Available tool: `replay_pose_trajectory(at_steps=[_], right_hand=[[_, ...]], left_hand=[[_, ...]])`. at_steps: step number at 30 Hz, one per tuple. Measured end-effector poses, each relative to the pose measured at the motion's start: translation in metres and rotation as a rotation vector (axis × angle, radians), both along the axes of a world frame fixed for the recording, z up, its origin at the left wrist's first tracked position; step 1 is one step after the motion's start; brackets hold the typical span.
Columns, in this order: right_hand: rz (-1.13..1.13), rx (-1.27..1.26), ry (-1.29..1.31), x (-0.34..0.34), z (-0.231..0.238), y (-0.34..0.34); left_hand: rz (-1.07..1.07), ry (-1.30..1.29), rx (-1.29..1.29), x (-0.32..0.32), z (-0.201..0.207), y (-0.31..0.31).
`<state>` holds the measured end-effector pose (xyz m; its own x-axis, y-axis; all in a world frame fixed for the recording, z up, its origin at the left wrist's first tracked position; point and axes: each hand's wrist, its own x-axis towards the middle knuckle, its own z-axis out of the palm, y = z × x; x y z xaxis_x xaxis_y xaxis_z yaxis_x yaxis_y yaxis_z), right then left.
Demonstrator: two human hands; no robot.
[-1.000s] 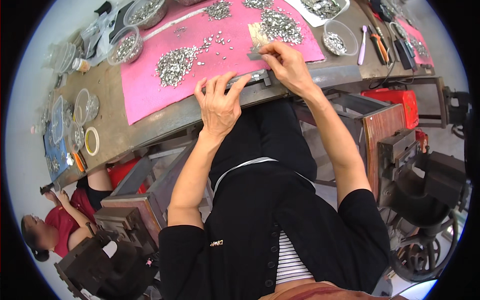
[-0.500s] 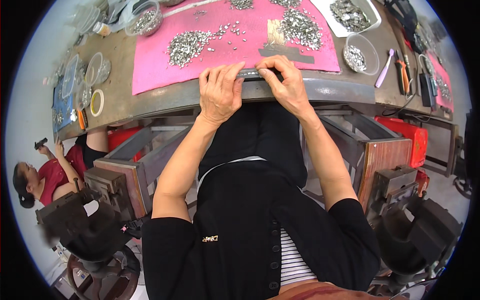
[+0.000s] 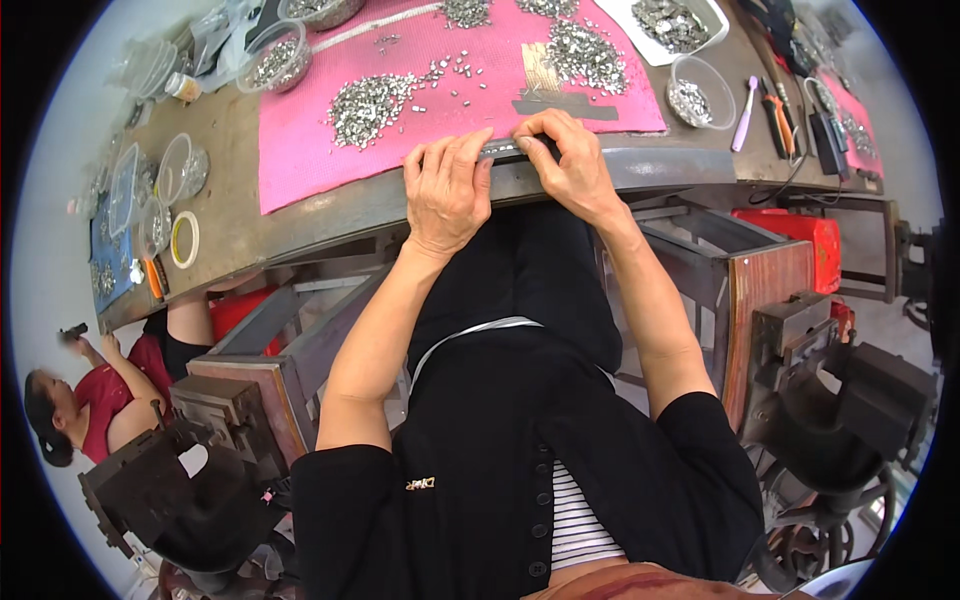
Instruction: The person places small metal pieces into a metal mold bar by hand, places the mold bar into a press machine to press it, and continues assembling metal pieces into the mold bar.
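Note:
At the table's front edge, my left hand (image 3: 447, 190) and my right hand (image 3: 572, 165) grip the two ends of a dark narrow strip (image 3: 502, 148) with small shiny metal pieces in a row along it. The fingers of both hands are closed; my right thumb and index finger pinch its right end. Just beyond lies a pink mat (image 3: 300, 165) bearing a heap of small silvery metal pieces (image 3: 370, 108) on the left and another heap (image 3: 588, 58) on the right. Flat dark bars (image 3: 570, 110) rest on the mat near my right hand. My fingers hide the strip's ends.
Left of the mat stand clear plastic tubs (image 3: 184, 168) and a tape roll (image 3: 186, 240). A round tub of metal pieces (image 3: 700, 95), a purple brush (image 3: 745, 115) and orange-handled pliers (image 3: 775, 120) lie right. Another person (image 3: 90, 400) sits far left; machines (image 3: 180, 490) flank me.
The whole view has shifted and turned slightly. Both hands keep their hold on the strip at the table edge, with little visible movement of the fingers.

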<state>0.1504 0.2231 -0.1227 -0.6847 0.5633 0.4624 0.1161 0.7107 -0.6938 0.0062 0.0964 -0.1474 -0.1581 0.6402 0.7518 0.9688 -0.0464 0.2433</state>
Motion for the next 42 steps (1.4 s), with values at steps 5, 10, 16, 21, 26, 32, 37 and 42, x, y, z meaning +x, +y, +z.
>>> replay_pose_trajectory(at_steps=[5, 10, 16, 21, 26, 32, 37, 42], right_hand=[[-0.038, 0.452, 0.052, -0.003, 0.006, -0.011], [-0.019, 0.408, 0.001, 0.001, 0.013, -0.01], [0.105, 0.148, -0.129, -0.003, 0.03, 0.011], [0.126, 0.183, -0.159, -0.052, 0.046, 0.051], [0.215, 0.193, -0.182, -0.146, 0.041, 0.081], [0.095, 0.388, -0.195, -0.217, 0.013, 0.091], [0.124, 0.396, -0.33, -0.222, 0.007, 0.099], [0.18, 0.356, -0.29, -0.213, 0.003, 0.102]], left_hand=[[-0.005, -0.04, -0.029, 0.002, 0.005, -0.003], [-0.012, -0.063, -0.021, 0.001, 0.005, -0.003], [-0.085, -0.193, -0.029, 0.001, 0.018, -0.006], [-0.048, -0.244, -0.039, -0.06, 0.042, -0.001], [0.218, -0.16, -0.166, -0.16, 0.048, 0.044], [0.291, -0.069, -0.29, -0.175, 0.021, 0.074], [0.273, -0.166, -0.316, -0.179, 0.023, 0.078], [0.1, -0.191, -0.292, -0.159, 0.039, 0.054]])
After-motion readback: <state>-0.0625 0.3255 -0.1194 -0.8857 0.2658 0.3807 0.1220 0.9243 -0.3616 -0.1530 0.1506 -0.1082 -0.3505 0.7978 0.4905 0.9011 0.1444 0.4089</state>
